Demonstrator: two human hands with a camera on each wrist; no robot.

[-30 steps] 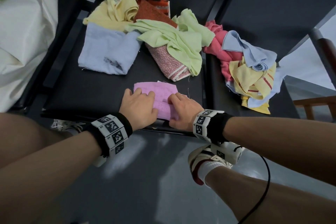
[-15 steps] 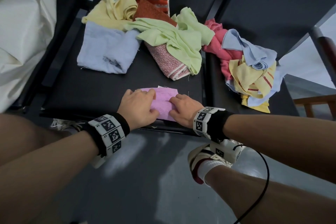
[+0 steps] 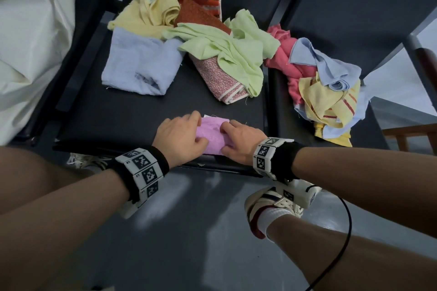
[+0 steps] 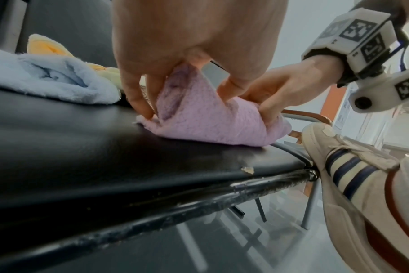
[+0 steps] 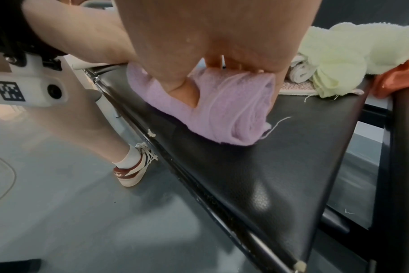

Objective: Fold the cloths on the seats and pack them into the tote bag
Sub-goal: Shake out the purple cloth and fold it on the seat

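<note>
My own hands are hiding most of the small pink terry cloth (image 3: 212, 136): from the head view only a strip of it is showing between them, and its near edge is disappearing under my palms. The cream canvas tote bag (image 3: 30, 54) is being cut off by the left edge of that view, so I cannot tell how open it is. My left hand (image 3: 179, 139) is curling its fingers (image 4: 138, 103) round the left end of the cloth, thumb pressing into the top fold, with one fingertip touching the black padded seat (image 3: 118, 120). My right hand (image 3: 241, 142) is pinching the right end, thumb (image 5: 187, 92) digging into the fabric while the other fingers are wrapping over the bundled layers. The cloth is sitting bunched up at the front edge of the seat, just behind its metal rail. Behind it, toward the back edge, a folded pale blue cloth (image 3: 139, 68) is lying flat beside a light green cloth (image 3: 227, 54) draped over a heap of others whose shapes are tangling together.
</note>
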